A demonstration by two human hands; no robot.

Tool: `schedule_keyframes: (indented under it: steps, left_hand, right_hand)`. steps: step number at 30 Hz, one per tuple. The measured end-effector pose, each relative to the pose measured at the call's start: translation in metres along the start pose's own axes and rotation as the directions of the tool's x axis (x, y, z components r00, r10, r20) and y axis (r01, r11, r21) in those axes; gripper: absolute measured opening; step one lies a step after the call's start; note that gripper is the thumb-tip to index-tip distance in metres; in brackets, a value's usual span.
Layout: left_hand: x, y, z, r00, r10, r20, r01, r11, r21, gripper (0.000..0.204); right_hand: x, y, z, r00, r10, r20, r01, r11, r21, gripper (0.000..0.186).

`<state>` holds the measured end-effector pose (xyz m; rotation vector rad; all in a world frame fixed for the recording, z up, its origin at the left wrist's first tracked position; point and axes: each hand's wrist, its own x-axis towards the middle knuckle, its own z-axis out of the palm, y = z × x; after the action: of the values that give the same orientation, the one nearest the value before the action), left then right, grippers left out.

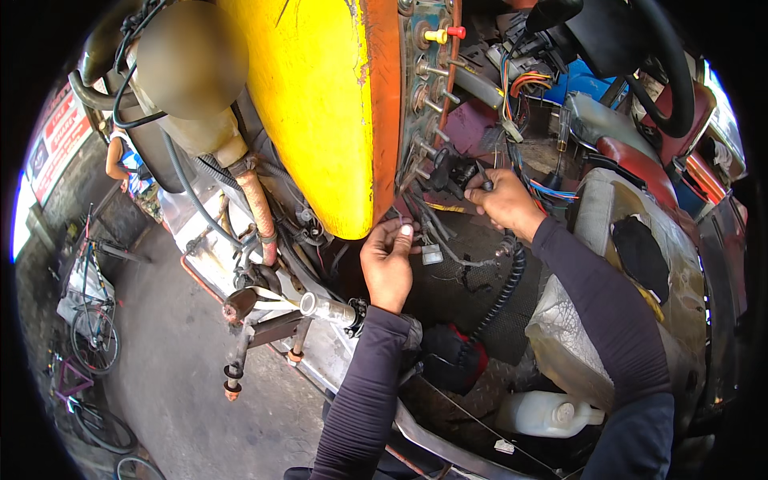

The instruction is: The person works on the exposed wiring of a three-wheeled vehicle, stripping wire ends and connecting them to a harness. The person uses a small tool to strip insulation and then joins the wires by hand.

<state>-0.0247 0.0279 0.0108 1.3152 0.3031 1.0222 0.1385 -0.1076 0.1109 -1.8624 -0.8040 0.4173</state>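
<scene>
My left hand is closed in a pinch below the lower tip of a yellow and orange panel. Between its fingertips there seems to be a thin wire. Grey wires and a white plug connector hang just to its right. Farther right, my right hand grips a slim dark tool, whose exact kind I cannot make out. That tool lies close to a black switch-like part beside a panel of knobs and metal studs.
Loose coloured wires and a steering wheel occupy the upper right. A coiled black cable runs down toward a white jug. Worn seats stand at right. Metal pipework and bicycles are at left; a person stands behind.
</scene>
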Motion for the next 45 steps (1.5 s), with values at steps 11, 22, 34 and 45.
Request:
schedule_keyframes:
  steps: [11, 22, 34, 45]
  left_hand:
    - [-0.001, -0.003, -0.006, 0.993, -0.101, -0.053, 0.089, 0.976, -0.199, 0.016]
    - [-0.001, 0.000, -0.008, 0.984, -0.173, -0.041, 0.156, 0.953, -0.261, 0.018]
    - [-0.001, 0.003, -0.011, 0.980, -0.158, 0.122, 0.193, 0.905, -0.380, 0.015]
    - [-0.002, 0.004, -0.008, 0.947, -0.123, 0.296, 0.234, 0.897, -0.375, 0.028]
  right_hand:
    - [-0.026, -0.018, -0.010, 0.966, 0.139, 0.220, -0.140, 0.990, -0.008, 0.029]
    - [-0.059, -0.038, 0.023, 0.851, 0.141, 0.507, -0.070, 0.985, -0.156, 0.014]
    - [-0.050, -0.022, 0.030, 0.933, 0.084, 0.350, 0.007, 0.968, -0.250, 0.033]
    - [-0.038, 0.005, 0.039, 0.980, -0.038, 0.195, 0.126, 0.880, -0.458, 0.046]
